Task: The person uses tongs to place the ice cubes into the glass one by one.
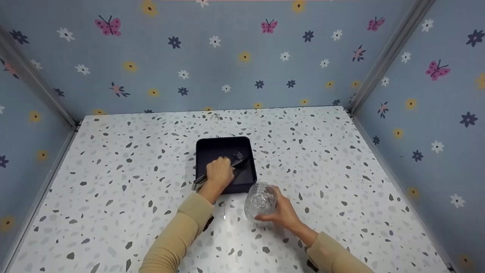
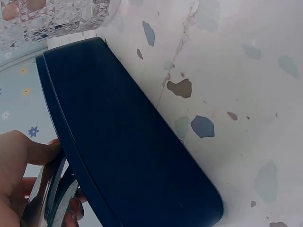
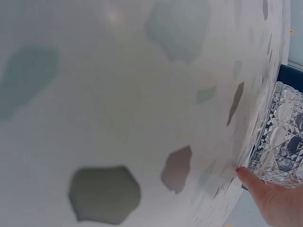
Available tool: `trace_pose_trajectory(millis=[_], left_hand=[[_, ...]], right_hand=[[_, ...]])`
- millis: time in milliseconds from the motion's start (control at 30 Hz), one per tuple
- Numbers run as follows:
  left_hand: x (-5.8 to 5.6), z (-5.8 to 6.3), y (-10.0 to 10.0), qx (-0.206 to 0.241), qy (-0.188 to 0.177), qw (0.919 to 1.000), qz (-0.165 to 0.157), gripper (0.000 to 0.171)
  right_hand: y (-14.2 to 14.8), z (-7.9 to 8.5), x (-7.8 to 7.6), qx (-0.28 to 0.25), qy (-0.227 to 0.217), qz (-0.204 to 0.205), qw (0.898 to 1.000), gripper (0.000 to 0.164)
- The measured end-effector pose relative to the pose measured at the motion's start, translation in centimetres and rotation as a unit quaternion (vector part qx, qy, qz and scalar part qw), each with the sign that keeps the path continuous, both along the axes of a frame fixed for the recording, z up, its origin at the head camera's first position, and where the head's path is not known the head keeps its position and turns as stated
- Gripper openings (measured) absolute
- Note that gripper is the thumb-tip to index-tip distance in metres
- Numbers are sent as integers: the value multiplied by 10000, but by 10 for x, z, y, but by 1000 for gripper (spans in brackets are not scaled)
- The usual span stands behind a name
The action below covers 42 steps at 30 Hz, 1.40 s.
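My left hand (image 1: pixel 219 173) reaches over a square dark tray (image 1: pixel 239 188) and grips a long, shiny, dark utensil (image 1: pixel 239 162) that looks like tongs. One end of the utensil sticks out past the tray's left rim; the other points to its right side. In the left wrist view, thumb and fingers close round its metal strips (image 2: pixel 47 194) behind the tray wall (image 2: pixel 118 137). A clear cut-glass cup (image 1: pixel 261 199) stands at the tray's front right corner. My right hand (image 1: pixel 284 214) holds it from the right, thumb at the near side and fingers round the far side.
A small dark lattice-patterned piece (image 1: pixel 238 155) shows inside the tray beside the utensil. The white speckled tabletop (image 1: pixel 322 159) is bounded by blue flowered panels (image 1: pixel 227 72) at the back and both sides.
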<state>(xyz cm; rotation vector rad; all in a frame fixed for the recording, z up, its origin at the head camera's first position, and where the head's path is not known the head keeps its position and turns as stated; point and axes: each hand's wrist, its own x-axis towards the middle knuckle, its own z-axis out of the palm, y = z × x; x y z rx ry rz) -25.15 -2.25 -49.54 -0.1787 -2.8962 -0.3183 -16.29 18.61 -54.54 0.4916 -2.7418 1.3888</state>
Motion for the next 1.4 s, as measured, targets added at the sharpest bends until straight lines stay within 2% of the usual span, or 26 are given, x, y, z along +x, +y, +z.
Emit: trace_pose_trajectory(millis=[633,767,1000,1400], left_hand=[[-9,-7,8,-19,-147,9999,84,27],[-11,-8,8,-44,-71,9999,72,25],[-13,-11,7,-108,286,9995,-24,18],[-15,-10,8,-156,172,9995,-221,10]], right_hand=[[-1,0,1,117,-26,-42,9999,93],[-1,1,1,94,-4,-12,10000,93],[-1,1,2,-85,18,43,10000,92],[0,0,1,-28,72,29,10000,91]])
